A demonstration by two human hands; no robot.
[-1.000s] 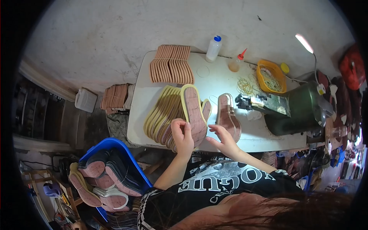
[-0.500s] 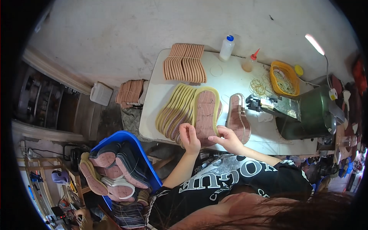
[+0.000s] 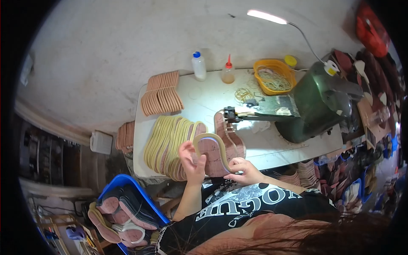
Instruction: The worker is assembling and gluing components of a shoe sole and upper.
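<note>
My right hand (image 3: 245, 171) pinches the lower right edge of a pinkish insole with a yellow rim (image 3: 213, 158), which is tilted up and looks curved. My left hand (image 3: 192, 165) is at its left edge, fingers and thumb apart, the thumb in front of the insole's face; whether it presses on the edge I cannot tell. Just left lies a fanned row of yellow-rimmed insoles (image 3: 163, 142). Behind the held piece, a brown-pink sole piece with a pale stitched-looking line (image 3: 233, 142) lies under the black head of a machine (image 3: 231, 114).
The white table (image 3: 272, 148) carries a bundle of pink-tan insoles (image 3: 162, 94), two squeeze bottles (image 3: 198, 67), a yellow basket of rubber bands (image 3: 274, 78) and the machine's green body (image 3: 304, 108). A lit lamp (image 3: 267, 17) hangs above. A blue bin (image 3: 157, 208) of soles stands lower left.
The view has swung right, so the table appears further left. The insole, upright and facing me before, is now lower and tilted. My left hand's fingers have spread at its edge.
</note>
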